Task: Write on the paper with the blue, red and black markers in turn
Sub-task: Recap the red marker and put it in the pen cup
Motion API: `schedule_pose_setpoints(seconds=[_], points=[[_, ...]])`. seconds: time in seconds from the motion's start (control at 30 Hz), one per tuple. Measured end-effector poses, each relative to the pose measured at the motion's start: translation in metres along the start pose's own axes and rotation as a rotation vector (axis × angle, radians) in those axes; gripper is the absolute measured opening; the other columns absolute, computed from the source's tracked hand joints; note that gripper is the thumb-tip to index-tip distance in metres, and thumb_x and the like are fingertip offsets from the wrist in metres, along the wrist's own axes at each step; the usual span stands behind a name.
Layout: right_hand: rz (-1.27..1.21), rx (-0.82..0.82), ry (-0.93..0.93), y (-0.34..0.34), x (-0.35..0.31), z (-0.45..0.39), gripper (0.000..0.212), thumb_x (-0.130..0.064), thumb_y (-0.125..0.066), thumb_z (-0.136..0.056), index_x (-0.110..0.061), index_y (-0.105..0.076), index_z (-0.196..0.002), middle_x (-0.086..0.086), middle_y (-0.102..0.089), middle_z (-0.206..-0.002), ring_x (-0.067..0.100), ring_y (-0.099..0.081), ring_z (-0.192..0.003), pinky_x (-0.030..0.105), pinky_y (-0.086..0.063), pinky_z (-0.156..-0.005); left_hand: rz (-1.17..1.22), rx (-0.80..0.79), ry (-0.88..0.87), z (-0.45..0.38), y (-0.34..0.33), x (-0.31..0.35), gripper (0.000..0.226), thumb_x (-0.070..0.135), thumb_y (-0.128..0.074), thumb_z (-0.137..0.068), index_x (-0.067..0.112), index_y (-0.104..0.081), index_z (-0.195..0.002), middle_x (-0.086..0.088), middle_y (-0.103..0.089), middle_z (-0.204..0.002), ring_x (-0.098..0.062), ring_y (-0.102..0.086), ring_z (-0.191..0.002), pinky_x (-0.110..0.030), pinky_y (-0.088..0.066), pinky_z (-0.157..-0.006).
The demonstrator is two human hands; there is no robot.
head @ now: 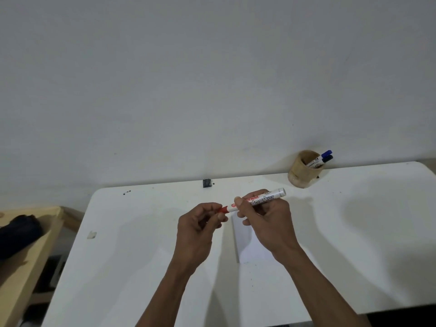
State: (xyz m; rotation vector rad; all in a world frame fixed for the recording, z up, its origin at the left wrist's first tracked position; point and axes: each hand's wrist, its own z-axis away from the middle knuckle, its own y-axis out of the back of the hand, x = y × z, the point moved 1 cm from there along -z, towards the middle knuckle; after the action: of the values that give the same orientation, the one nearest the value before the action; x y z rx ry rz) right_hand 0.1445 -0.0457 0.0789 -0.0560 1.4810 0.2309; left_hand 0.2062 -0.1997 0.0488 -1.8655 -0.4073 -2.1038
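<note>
My right hand [266,218] grips the white barrel of the red marker [271,197], held level above the table. My left hand [203,223] pinches the marker's red cap [223,210] at its left end; the cap looks joined to the barrel. A white sheet of paper [245,246] lies on the table under my right hand, partly hidden by it. No writing shows on its visible part. The blue marker [324,154] and the dark-capped marker [328,158] stand in a wooden pen holder [303,175] at the back right.
The white table [141,256] meets a plain wall at its far edge. A small dark object [207,183] sits at the table's back edge. A bit of tape [91,234] is stuck near the left edge. A wooden bench [26,256] with a dark bundle [18,232] stands to the left.
</note>
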Motion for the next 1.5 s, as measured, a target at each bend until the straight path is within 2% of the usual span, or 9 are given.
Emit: schedule_pose_setpoints(seconds=[0.27, 0.43, 0.63, 0.73, 0.9, 1.03, 1.2, 1.33, 1.5], points=[[0.007, -0.064, -0.053, 0.002, -0.005, 0.009, 0.019, -0.024, -0.078, -0.09, -0.005, -0.076, -0.088, 0.003, -0.081, -0.079, 0.013, -0.075, -0.07, 0.027, -0.062, -0.066, -0.203, -0.112, -0.089, 0.007, 0.005, 0.01, 0.02, 0.007, -0.069, -0.089, 0.024, -0.078, -0.094, 0.006, -0.078, -0.083, -0.022, -0.07, -0.076, -0.036, -0.061, -0.079], [-0.067, -0.02, -0.083, 0.008, -0.002, 0.017, 0.018, -0.023, -0.079, -0.089, -0.005, -0.079, -0.09, 0.005, -0.082, -0.08, 0.015, -0.075, -0.071, 0.028, -0.062, -0.068, -0.188, -0.137, -0.09, 0.009, -0.001, 0.009, 0.011, 0.01, -0.07, -0.09, 0.017, -0.078, -0.093, -0.002, -0.076, -0.082, -0.028, -0.067, -0.075, -0.042, -0.06, -0.078], [-0.257, 0.093, -0.179, 0.04, -0.001, 0.023, 0.032, -0.01, -0.087, -0.078, -0.012, -0.069, -0.105, 0.008, -0.079, -0.087, 0.018, -0.077, -0.077, 0.031, -0.061, -0.067, -0.272, -0.229, -0.099, 0.007, -0.015, 0.01, 0.012, 0.009, -0.069, -0.089, 0.019, -0.074, -0.087, 0.009, -0.067, -0.067, -0.008, -0.059, -0.063, -0.017, -0.05, -0.062], [-0.105, 0.112, -0.092, 0.074, -0.007, 0.016, 0.026, -0.006, -0.091, -0.072, -0.006, -0.07, -0.087, 0.006, -0.073, -0.074, 0.016, -0.069, -0.065, 0.029, -0.058, -0.061, -0.275, -0.275, -0.087, -0.001, -0.024, 0.017, 0.011, 0.008, -0.069, -0.089, 0.018, -0.074, -0.087, 0.012, -0.066, -0.066, -0.005, -0.059, -0.062, -0.014, -0.049, -0.062], [0.373, -0.126, 0.012, 0.119, -0.016, 0.003, 0.02, -0.018, -0.095, -0.07, -0.013, -0.076, -0.078, -0.002, -0.074, -0.07, 0.002, -0.061, -0.058, 0.016, -0.045, -0.051, -0.232, -0.366, -0.093, -0.018, -0.052, 0.041, 0.01, 0.009, -0.068, -0.09, 0.017, -0.074, -0.088, 0.013, -0.068, -0.075, -0.008, -0.06, -0.07, -0.022, -0.056, -0.067], [0.492, -0.11, 0.05, 0.135, -0.011, -0.012, 0.015, -0.02, -0.088, -0.077, -0.019, -0.077, -0.088, -0.01, -0.071, -0.074, -0.001, -0.063, -0.063, 0.013, -0.044, -0.055, -0.291, -0.402, -0.134, -0.036, -0.088, 0.061, 0.01, 0.017, -0.069, -0.09, 0.022, -0.073, -0.082, 0.001, -0.072, -0.085, -0.008, -0.058, -0.07, -0.021, -0.052, -0.066], [0.584, -0.153, 0.145, 0.157, 0.0, -0.034, 0.053, -0.017, -0.074, -0.091, -0.048, -0.053, -0.129, -0.012, -0.067, -0.091, 0.009, -0.067, -0.082, 0.024, -0.057, -0.072, -0.367, -0.413, -0.192, -0.056, -0.144, 0.072, 0.002, 0.023, -0.075, -0.085, 0.025, -0.074, -0.085, 0.011, -0.07, -0.079, -0.009, -0.062, -0.076, -0.032, -0.053, -0.067], [0.397, 0.019, 0.236, 0.183, -0.006, -0.063, 0.079, -0.016, -0.063, -0.099, -0.076, -0.025, -0.134, -0.017, -0.069, -0.096, 0.011, -0.071, -0.074, 0.023, -0.059, -0.061, -0.397, -0.343, -0.126, -0.078, -0.177, 0.058, 0.043, 0.028, -0.083, -0.076, 0.032, -0.063, -0.114, 0.009, -0.068, -0.098, -0.01, -0.064, -0.091, -0.026, -0.057, -0.071], [0.216, 0.302, 0.309, 0.216, -0.013, -0.12, 0.083, -0.001, -0.07, -0.091, -0.051, -0.033, -0.146, -0.011, -0.072, -0.099, 0.005, -0.077, -0.073, 0.012, -0.053, -0.062, -0.519, -0.172, -0.049, -0.109, -0.219, 0.023, 0.065, 0.035, -0.084, -0.075, 0.025, -0.051, -0.13, 0.006, -0.064, -0.109, -0.009, -0.063, -0.094, -0.012, -0.045, -0.068]])
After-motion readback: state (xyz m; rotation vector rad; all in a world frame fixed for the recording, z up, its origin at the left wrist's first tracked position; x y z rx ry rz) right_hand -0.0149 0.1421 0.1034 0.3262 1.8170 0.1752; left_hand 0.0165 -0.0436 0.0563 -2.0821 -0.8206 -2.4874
